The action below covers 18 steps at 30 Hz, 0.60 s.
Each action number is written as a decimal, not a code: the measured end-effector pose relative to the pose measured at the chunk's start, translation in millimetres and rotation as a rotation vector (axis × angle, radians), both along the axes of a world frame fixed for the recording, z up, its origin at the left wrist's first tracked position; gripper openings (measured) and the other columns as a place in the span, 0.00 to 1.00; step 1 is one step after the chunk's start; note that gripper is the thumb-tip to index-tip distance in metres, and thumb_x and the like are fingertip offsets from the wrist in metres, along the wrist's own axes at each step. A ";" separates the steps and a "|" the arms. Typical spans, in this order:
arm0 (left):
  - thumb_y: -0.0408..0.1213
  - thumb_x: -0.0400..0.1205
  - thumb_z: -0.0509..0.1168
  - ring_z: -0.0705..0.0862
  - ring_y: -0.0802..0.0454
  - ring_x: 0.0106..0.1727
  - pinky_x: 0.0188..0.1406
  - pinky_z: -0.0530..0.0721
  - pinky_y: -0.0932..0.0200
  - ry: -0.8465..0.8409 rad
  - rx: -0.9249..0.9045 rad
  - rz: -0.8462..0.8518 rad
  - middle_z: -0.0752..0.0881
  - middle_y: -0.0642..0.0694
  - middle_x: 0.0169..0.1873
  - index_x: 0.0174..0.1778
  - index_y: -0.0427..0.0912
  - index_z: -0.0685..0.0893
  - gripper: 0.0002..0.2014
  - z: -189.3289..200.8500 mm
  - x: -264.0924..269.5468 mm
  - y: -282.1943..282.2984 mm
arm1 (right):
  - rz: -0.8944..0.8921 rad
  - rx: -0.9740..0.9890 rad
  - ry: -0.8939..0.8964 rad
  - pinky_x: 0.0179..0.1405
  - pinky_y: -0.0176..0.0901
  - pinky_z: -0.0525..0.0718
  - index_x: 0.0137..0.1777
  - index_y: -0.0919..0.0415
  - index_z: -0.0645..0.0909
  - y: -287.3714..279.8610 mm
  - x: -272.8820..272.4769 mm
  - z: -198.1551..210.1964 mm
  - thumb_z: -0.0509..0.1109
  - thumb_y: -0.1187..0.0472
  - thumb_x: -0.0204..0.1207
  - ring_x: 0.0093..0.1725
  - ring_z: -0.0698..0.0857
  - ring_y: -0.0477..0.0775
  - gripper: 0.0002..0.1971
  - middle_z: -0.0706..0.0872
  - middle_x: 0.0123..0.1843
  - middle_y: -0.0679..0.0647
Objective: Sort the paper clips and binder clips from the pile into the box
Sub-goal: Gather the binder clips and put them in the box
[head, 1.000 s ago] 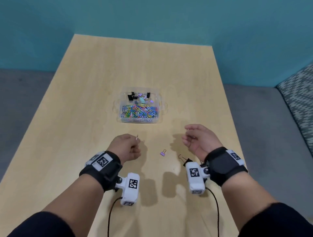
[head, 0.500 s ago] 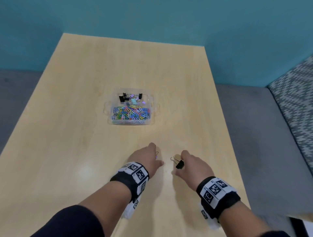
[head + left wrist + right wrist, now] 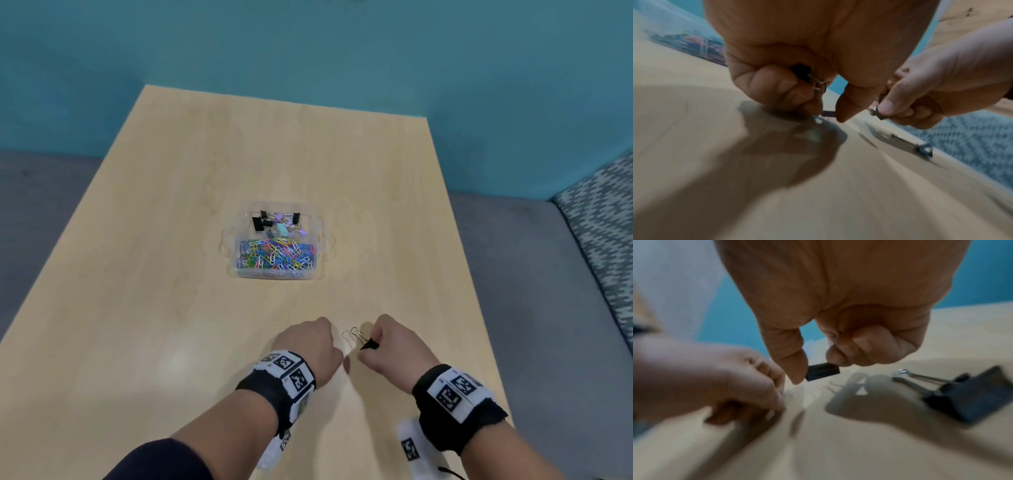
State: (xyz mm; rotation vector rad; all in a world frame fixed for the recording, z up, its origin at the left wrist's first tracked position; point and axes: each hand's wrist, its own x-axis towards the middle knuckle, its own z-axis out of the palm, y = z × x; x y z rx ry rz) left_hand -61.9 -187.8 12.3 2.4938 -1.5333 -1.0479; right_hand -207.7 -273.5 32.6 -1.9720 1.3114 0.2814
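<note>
Head view: right hand pinching black clip; left hand curled, pinching purple clip off table. Carrying both to box at 12 o'clock; dropping into far compartment, keeping pinches firm.

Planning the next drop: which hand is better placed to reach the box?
Right. The right hand pinches a black binder clip clear of the table; the left hand has its fingertips down on it.

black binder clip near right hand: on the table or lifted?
Lifted. The right hand pinches the small black binder clip between thumb and fingertip; its shadow falls on the table below.
</note>
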 end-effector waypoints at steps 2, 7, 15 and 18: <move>0.54 0.67 0.61 0.79 0.44 0.39 0.34 0.72 0.55 0.171 0.000 0.154 0.82 0.47 0.38 0.38 0.46 0.72 0.15 5.7 12.1 -0.6 | -0.247 0.246 -0.242 0.22 0.39 0.66 0.39 0.58 0.72 -9.8 11.3 7.6 0.74 0.57 0.64 0.23 0.71 0.46 0.13 0.77 0.28 0.47; 0.35 0.71 0.67 0.71 0.49 0.18 0.17 0.67 0.65 0.812 -0.281 0.752 0.82 0.45 0.22 0.31 0.41 0.74 0.07 26.6 73.3 -2.5 | -0.744 0.958 -0.834 0.23 0.40 0.78 0.40 0.61 0.77 -34.4 45.6 17.7 0.72 0.65 0.63 0.30 0.80 0.56 0.07 0.84 0.39 0.61; 0.19 0.70 0.70 0.72 0.50 0.18 0.18 0.73 0.62 0.960 -0.633 0.899 0.83 0.29 0.31 0.26 0.43 0.71 0.18 48.8 173.9 -40.7 | -0.684 0.820 -0.853 0.27 0.39 0.85 0.43 0.68 0.80 -69.7 177.2 32.2 0.65 0.69 0.77 0.31 0.82 0.54 0.04 0.81 0.37 0.62; 0.20 0.68 0.71 0.72 0.50 0.19 0.16 0.75 0.63 0.838 -0.622 0.914 0.82 0.31 0.28 0.28 0.43 0.71 0.17 42.0 189.4 -53.0 | -0.620 0.591 -0.781 0.32 0.45 0.81 0.45 0.69 0.74 -76.8 210.8 33.4 0.61 0.73 0.79 0.30 0.76 0.56 0.03 0.78 0.35 0.64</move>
